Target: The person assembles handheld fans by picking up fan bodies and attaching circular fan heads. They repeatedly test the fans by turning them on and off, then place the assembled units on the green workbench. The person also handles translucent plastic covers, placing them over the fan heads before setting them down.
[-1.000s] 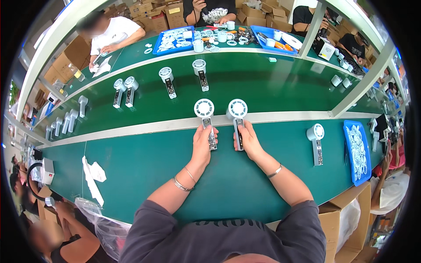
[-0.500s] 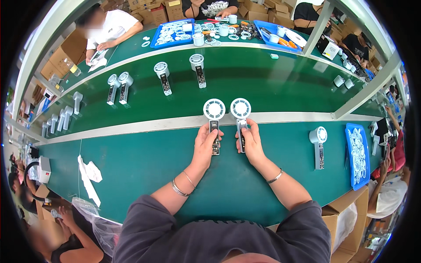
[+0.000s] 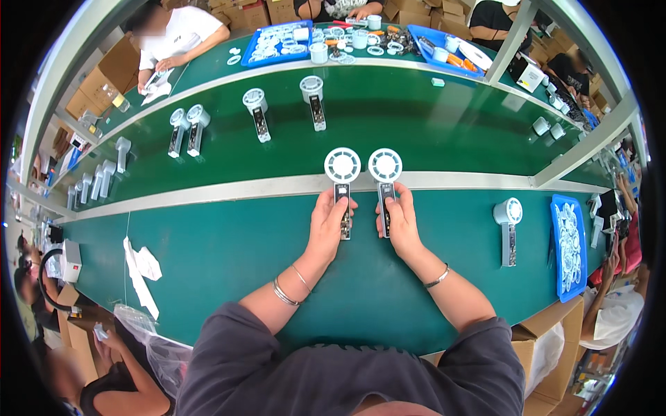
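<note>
My left hand [image 3: 328,220] is closed round the handle of a small handheld fan [image 3: 343,166], its white round head pointing away from me. A second handheld fan [image 3: 385,166] of the same kind is gripped in my right hand [image 3: 402,220], side by side with the first and a little apart. Both handles lack a cover on the upper face, so dark circuit parts show, and each thumb rests on its handle. To the right, another open-handled fan [image 3: 509,232] lies on the green bench [image 3: 444,277].
Several fans [image 3: 256,114] lie on the belt [image 3: 388,125] beyond the pale rail [image 3: 243,187]. A blue tray [image 3: 569,246] of white rings sits at the right, above a cardboard box [image 3: 555,347]. White paper [image 3: 142,277] lies at left. Co-workers surround the bench.
Both fans remain in my hands, their heads slightly closer to upright and parallel. The whole view has shifted slightly. At lower left, a co-worker's raised hand has moved.
</note>
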Demonstrator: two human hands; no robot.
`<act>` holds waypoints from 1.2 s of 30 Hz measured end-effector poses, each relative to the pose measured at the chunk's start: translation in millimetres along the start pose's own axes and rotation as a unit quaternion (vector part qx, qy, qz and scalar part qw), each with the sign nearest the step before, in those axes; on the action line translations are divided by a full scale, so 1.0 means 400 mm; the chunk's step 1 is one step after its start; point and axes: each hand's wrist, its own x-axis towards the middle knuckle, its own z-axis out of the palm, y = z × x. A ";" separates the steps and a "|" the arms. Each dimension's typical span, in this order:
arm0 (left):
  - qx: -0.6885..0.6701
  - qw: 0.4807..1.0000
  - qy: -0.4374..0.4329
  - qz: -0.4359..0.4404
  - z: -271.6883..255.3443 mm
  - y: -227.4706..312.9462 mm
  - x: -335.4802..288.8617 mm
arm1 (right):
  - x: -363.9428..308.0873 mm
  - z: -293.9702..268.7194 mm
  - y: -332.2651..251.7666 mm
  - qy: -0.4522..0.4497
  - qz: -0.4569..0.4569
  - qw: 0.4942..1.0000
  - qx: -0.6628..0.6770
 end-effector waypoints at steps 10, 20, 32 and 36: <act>-0.003 1.000 -0.003 0.029 -0.004 -0.015 0.010 | 0.002 0.007 0.009 0.017 -0.017 0.999 -0.029; -0.031 0.999 0.010 0.009 0.000 -0.003 0.015 | 0.005 0.010 0.004 0.019 -0.025 0.999 -0.026; -0.045 0.999 0.011 0.011 0.003 -0.003 0.020 | 0.009 0.002 -0.004 0.023 -0.046 0.999 -0.015; -0.048 0.999 0.005 0.020 0.005 -0.010 0.025 | 0.014 -0.003 0.004 0.026 -0.048 0.998 -0.017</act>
